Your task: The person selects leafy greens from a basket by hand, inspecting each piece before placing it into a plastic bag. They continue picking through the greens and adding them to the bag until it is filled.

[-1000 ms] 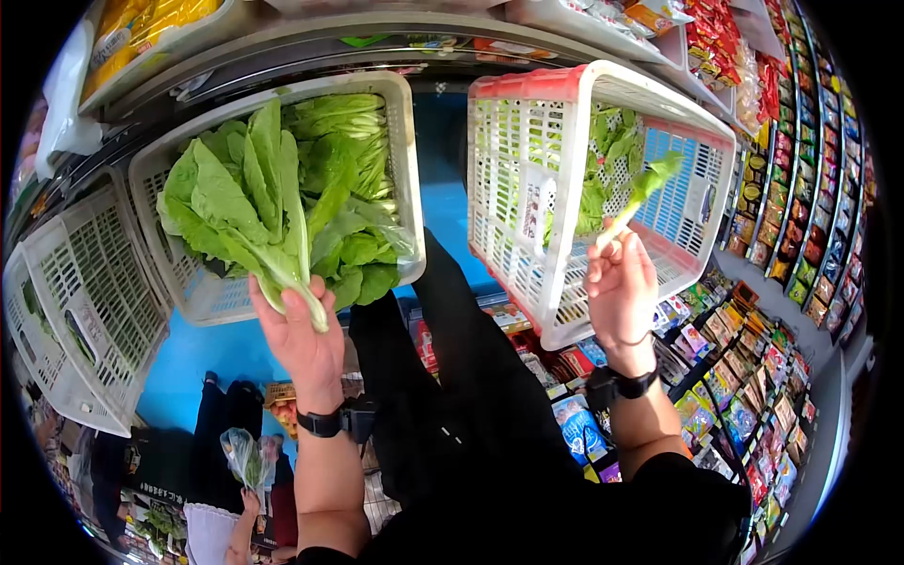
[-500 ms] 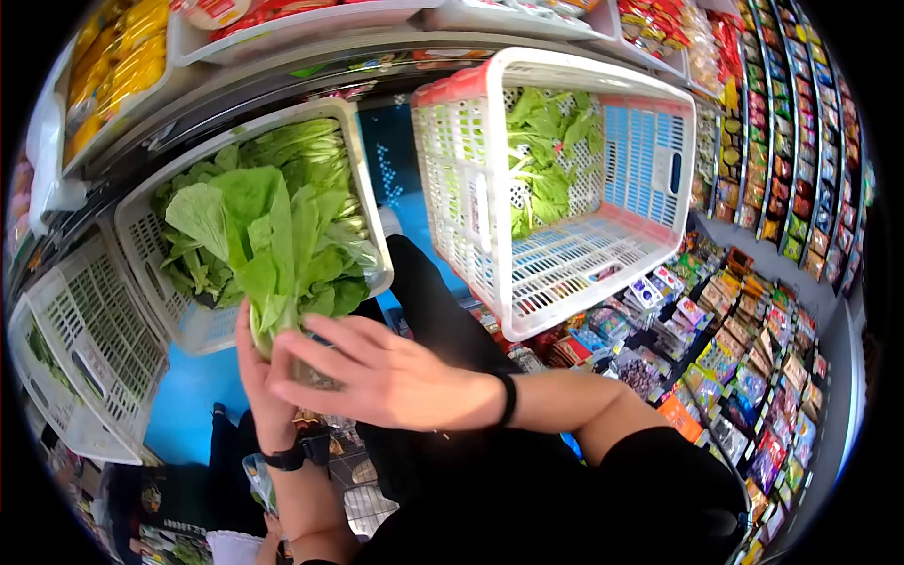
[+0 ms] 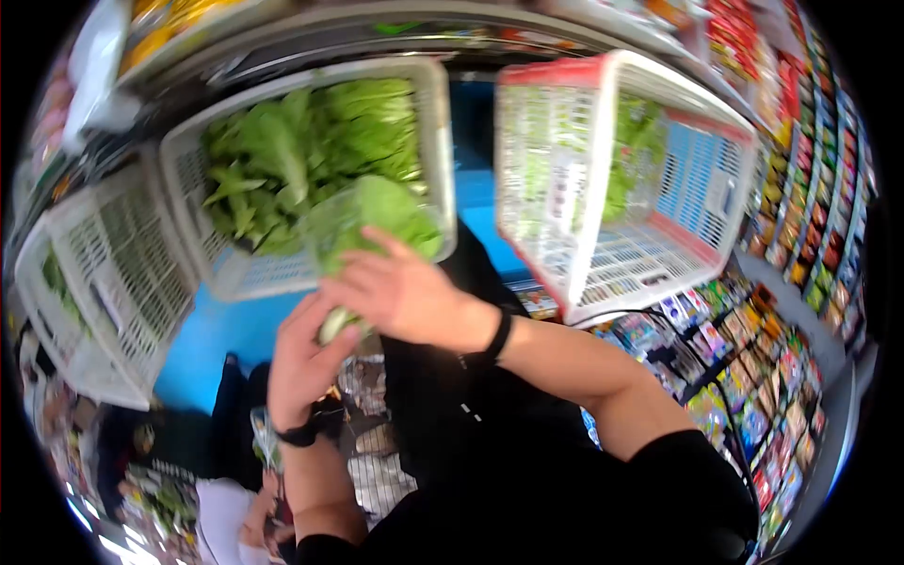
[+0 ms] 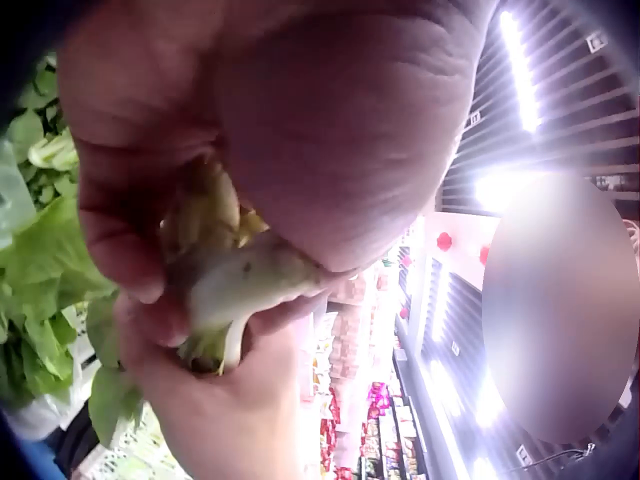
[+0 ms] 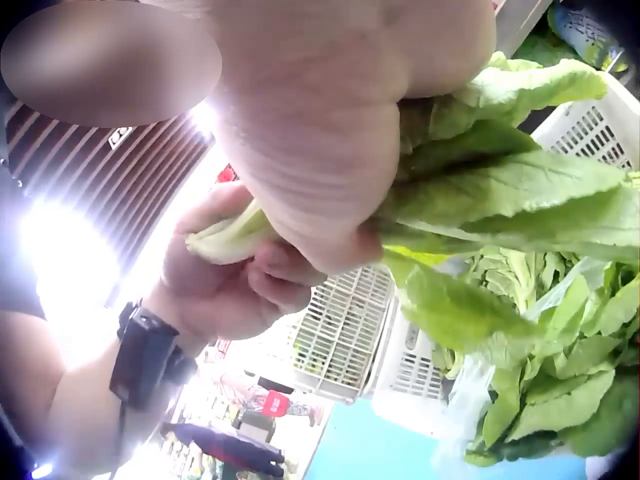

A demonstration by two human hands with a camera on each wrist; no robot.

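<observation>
A head of green leaf lettuce (image 3: pixel 391 212) is held in front of the body, over the near edge of a white crate (image 3: pixel 254 275) of loose greens. My left hand (image 3: pixel 303 363) grips its pale stalk base, which pokes out between fingers and thumb in the left wrist view (image 4: pixel 250 285). My right hand (image 3: pixel 410 297) lies across the stalks just above the left hand, thumb and fingers around them. In the right wrist view, broad leaves (image 5: pixel 520 195) fan out past my right palm, and the cut stalk end (image 5: pixel 228 242) shows against my left hand (image 5: pixel 200 285).
To the right, a white crate with red edging (image 3: pixel 589 202) is tilted, with some greens inside. Another white crate (image 3: pixel 122 254) leans at the far left. Snack shelves (image 3: pixel 753 377) line the right side, and a person in a light top (image 3: pixel 226 513) is at the lower left.
A second ago my right hand held a small leaf at the right crate's opening. It came back empty across to the lettuce and now grips its stalks. The lettuce has tipped rightward.
</observation>
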